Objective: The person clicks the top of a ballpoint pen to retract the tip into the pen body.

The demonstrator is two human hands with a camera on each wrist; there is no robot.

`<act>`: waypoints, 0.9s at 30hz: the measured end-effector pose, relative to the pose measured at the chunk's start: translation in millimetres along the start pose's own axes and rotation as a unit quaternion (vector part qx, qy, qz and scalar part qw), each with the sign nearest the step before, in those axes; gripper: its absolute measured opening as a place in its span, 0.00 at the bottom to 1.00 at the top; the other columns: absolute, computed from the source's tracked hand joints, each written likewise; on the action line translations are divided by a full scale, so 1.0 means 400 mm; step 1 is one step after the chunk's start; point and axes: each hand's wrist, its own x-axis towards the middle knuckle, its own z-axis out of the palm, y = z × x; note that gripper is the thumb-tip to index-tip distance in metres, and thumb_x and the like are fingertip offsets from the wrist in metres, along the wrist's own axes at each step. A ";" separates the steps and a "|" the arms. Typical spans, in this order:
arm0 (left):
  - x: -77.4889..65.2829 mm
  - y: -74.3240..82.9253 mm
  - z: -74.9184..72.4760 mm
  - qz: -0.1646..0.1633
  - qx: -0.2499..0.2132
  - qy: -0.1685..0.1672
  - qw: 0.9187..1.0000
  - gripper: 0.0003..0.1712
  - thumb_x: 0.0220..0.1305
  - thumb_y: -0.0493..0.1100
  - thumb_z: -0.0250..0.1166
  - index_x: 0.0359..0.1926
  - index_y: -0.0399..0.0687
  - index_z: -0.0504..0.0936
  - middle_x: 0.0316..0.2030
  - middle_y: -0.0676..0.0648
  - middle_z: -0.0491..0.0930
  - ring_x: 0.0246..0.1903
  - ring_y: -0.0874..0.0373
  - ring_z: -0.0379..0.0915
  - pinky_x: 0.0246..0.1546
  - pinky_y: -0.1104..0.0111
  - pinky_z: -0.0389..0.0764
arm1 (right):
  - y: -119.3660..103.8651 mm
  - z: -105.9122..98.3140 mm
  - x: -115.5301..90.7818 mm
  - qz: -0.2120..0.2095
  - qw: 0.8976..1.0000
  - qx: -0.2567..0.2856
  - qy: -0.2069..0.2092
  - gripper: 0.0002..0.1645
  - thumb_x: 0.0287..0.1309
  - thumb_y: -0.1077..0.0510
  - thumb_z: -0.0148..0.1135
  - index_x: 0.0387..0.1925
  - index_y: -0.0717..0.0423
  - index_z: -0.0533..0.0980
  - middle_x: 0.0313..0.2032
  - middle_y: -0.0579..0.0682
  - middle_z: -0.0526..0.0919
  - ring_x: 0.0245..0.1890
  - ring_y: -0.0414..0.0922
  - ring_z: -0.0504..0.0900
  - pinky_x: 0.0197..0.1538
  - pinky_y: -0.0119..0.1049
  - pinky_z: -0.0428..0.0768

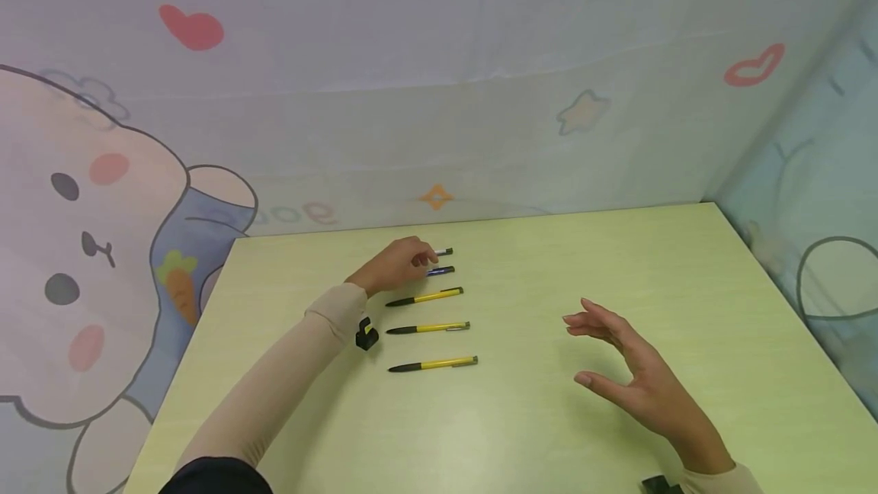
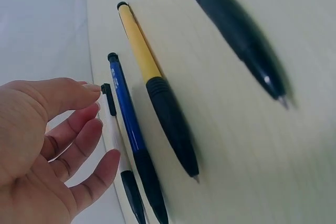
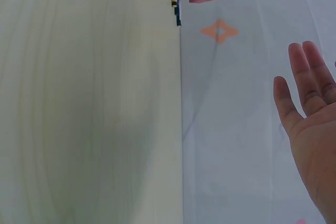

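Observation:
Pens lie in a column on the pale table (image 1: 535, 402), all pointing left. Farthest back is a white pen (image 2: 113, 137) with black ends, then a blue pen (image 2: 126, 106) with a black grip. Three yellow pens with black grips follow toward the front: a rear one (image 1: 425, 296), a middle one (image 1: 428, 328) and a front one (image 1: 434, 364). My left hand (image 1: 401, 264) hovers at the white pen, fingers loosely bent and thumb apart from them, partly covering the white and blue pens in the head view. My right hand (image 1: 634, 376) is held over the table's right side, fingers spread, holding nothing.
A printed cloth backdrop (image 1: 494, 136) rises behind the table's back edge, and another cloth (image 1: 816, 197) hangs along the right. A small black wrist device (image 1: 366, 335) sits at the left cuff, close beside the pens.

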 end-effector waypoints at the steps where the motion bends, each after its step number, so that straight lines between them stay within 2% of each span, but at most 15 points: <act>1: -0.002 0.002 0.000 -0.001 -0.001 0.001 1.000 0.16 0.71 0.34 0.58 0.57 0.43 0.81 0.51 0.47 0.79 0.52 0.51 0.76 0.57 0.58 0.78 | 0.006 0.000 -0.002 -0.001 1.000 0.002 0.000 0.55 0.44 0.82 0.70 0.73 0.75 0.55 0.61 0.61 0.76 0.61 0.48 0.76 0.69 0.29 0.68; 9: -0.025 0.011 0.003 0.008 0.007 0.011 1.000 0.16 0.71 0.34 0.60 0.58 0.43 0.81 0.50 0.46 0.79 0.51 0.52 0.75 0.56 0.58 0.78 | 0.064 0.001 -0.022 0.003 1.000 0.004 -0.007 0.57 0.43 0.81 0.72 0.74 0.73 0.54 0.62 0.60 0.76 0.63 0.47 0.76 0.69 0.29 0.68; 12: -0.033 0.007 0.010 0.013 0.011 0.012 1.000 0.15 0.71 0.35 0.61 0.57 0.43 0.81 0.49 0.46 0.80 0.49 0.53 0.76 0.54 0.59 0.79 | 0.058 0.004 -0.019 -0.001 1.000 0.005 -0.007 0.57 0.43 0.81 0.71 0.74 0.74 0.54 0.61 0.61 0.76 0.62 0.47 0.76 0.69 0.29 0.68; 17: -0.043 0.005 0.027 0.020 0.021 0.012 1.000 0.15 0.72 0.37 0.61 0.57 0.44 0.82 0.47 0.48 0.79 0.46 0.56 0.75 0.51 0.60 0.79 | 0.019 0.008 0.000 -0.011 1.000 0.008 -0.004 0.55 0.44 0.81 0.70 0.73 0.76 0.55 0.60 0.61 0.76 0.61 0.48 0.76 0.69 0.29 0.68; 21: -0.050 0.015 0.036 0.018 0.021 0.007 1.000 0.16 0.71 0.37 0.59 0.57 0.44 0.82 0.49 0.48 0.80 0.46 0.56 0.74 0.52 0.60 0.78 | 0.002 0.008 0.008 -0.007 1.000 0.007 -0.004 0.54 0.44 0.81 0.70 0.73 0.75 0.55 0.60 0.61 0.76 0.61 0.48 0.77 0.68 0.29 0.68; 27: -0.050 0.031 0.050 0.027 0.042 0.000 0.999 0.16 0.71 0.36 0.60 0.56 0.42 0.82 0.50 0.45 0.81 0.49 0.53 0.77 0.54 0.60 0.79 | 0.033 0.003 -0.009 -0.009 1.000 -0.005 -0.005 0.56 0.43 0.81 0.71 0.73 0.75 0.55 0.61 0.60 0.76 0.61 0.48 0.77 0.68 0.29 0.68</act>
